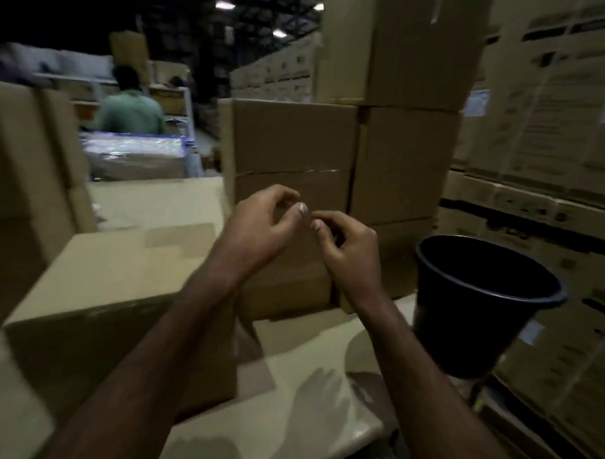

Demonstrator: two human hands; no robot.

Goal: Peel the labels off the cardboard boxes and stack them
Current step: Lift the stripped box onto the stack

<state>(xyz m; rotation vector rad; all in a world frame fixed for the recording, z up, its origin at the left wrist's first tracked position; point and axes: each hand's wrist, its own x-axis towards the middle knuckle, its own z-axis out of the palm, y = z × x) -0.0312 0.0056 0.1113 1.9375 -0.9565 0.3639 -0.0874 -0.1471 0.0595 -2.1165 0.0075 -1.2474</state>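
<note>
My left hand [267,224] and my right hand [345,248] meet fingertip to fingertip in front of a brown cardboard box [294,139] that stands straight ahead. Both hands have curled fingers, and the thumbs almost touch. Whether a scrap of label sits between the fingertips is too small and blurred to tell. No label shows on the box's near face, only a horizontal seam. A lower cardboard box [97,277] with a tape patch on top lies at my left, under my left forearm.
A black bucket [480,304] stands open at the right, close to my right wrist. Tall box stacks [406,164] rise behind and to the right, with printed cartons [554,135] beyond. More boxes [25,171] stand at the left. A person in a green shirt [132,110] is far back.
</note>
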